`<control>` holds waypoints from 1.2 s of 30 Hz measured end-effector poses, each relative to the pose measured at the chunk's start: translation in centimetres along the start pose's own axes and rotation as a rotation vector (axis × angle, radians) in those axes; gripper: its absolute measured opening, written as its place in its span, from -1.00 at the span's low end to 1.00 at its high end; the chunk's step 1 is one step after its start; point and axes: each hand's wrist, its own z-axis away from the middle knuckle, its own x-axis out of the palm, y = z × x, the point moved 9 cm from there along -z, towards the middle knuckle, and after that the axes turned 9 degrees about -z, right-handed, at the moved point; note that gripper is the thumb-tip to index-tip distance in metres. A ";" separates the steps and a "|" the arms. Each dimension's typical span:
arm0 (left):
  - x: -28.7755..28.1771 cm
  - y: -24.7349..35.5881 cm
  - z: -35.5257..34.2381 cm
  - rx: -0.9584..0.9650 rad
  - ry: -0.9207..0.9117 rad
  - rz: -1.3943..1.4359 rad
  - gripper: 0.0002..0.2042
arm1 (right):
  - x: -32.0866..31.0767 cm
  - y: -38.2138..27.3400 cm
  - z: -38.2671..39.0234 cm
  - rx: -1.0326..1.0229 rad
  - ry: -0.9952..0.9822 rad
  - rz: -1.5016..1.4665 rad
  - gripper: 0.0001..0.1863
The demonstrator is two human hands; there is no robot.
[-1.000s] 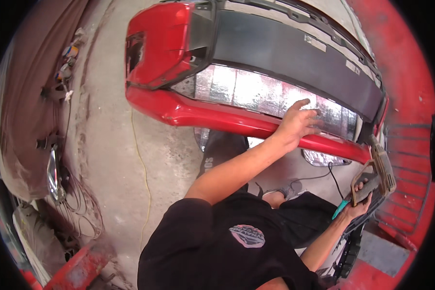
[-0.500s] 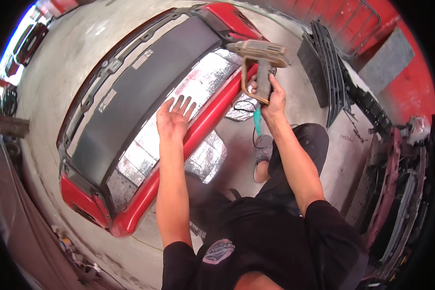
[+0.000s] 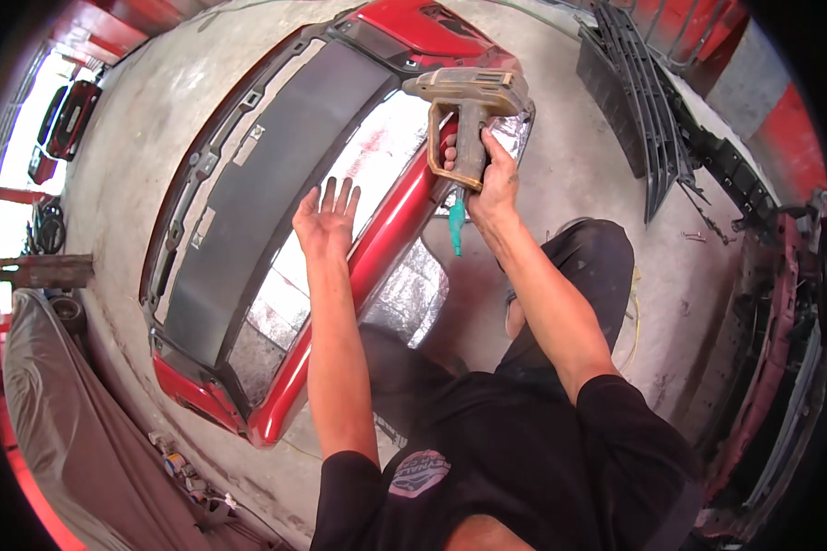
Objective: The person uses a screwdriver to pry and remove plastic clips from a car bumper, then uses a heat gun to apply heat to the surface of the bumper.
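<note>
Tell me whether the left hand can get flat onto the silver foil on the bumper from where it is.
Probably yes. The left hand is open, empty and already over the silver foil by the red bumper edge, nothing between them. The right hand holds the heat gun off to the side, clear of it.

Daylight came in from the open side at the far left, where the view blew out to white beyond the parked cars [image 3: 64,129]. The concrete floor [image 3: 138,156] was evenly and brightly lit, with only soft shadows under the red bumper [image 3: 390,239]. The silver foil lining [image 3: 386,156] threw back patchy glare. The fisheye lens bent every straight edge toward the rim, and a black ring closed the frame. The left hand [image 3: 326,220] looked slightly smeared; the heat gun [image 3: 469,96] stayed sharp.
</note>
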 end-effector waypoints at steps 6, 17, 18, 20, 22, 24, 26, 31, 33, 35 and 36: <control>-0.6 0.5 -0.3 0.033 0.032 0.052 -0.69 | -0.2 0.2 0.3 0.028 0.003 -0.048 -0.60; -0.3 0.4 0.0 0.027 0.029 0.066 -0.67 | 0.5 0.2 0.9 -0.008 0.016 -0.029 -0.62; -0.3 0.3 -0.1 0.024 0.023 0.068 -0.67 | 0.5 0.3 0.9 -0.005 -0.001 -0.038 -0.63; -0.4 0.4 -0.1 0.022 0.019 0.067 -0.67 | 0.7 0.5 1.0 -0.002 -0.016 -0.049 -0.64; -0.5 0.4 -0.1 0.018 0.014 0.064 -0.66 | 0.6 0.5 1.1 -0.011 0.004 -0.036 -0.64; -0.6 0.4 -0.1 0.016 0.015 0.057 -0.66 | 0.6 0.4 1.1 -0.016 -0.001 -0.027 -0.64; -0.5 0.4 -0.1 0.014 0.014 0.051 -0.66 | 0.8 0.3 1.2 -0.023 -0.008 -0.016 -0.64; -0.5 0.4 0.1 0.018 0.010 0.047 -0.52 | 0.9 0.4 1.6 -0.014 -0.004 -0.008 -0.64; -0.5 0.4 0.1 0.017 0.003 0.046 -0.52 | 1.1 0.3 1.6 -0.037 0.004 -0.001 -0.63; -0.4 0.4 0.2 0.013 -0.004 0.044 -0.52 | 1.2 -0.1 1.6 -0.062 0.014 0.005 -0.62; -0.3 0.3 0.2 0.016 -0.002 0.038 -0.52 | 1.1 -0.2 1.5 -0.066 0.027 -0.001 -0.62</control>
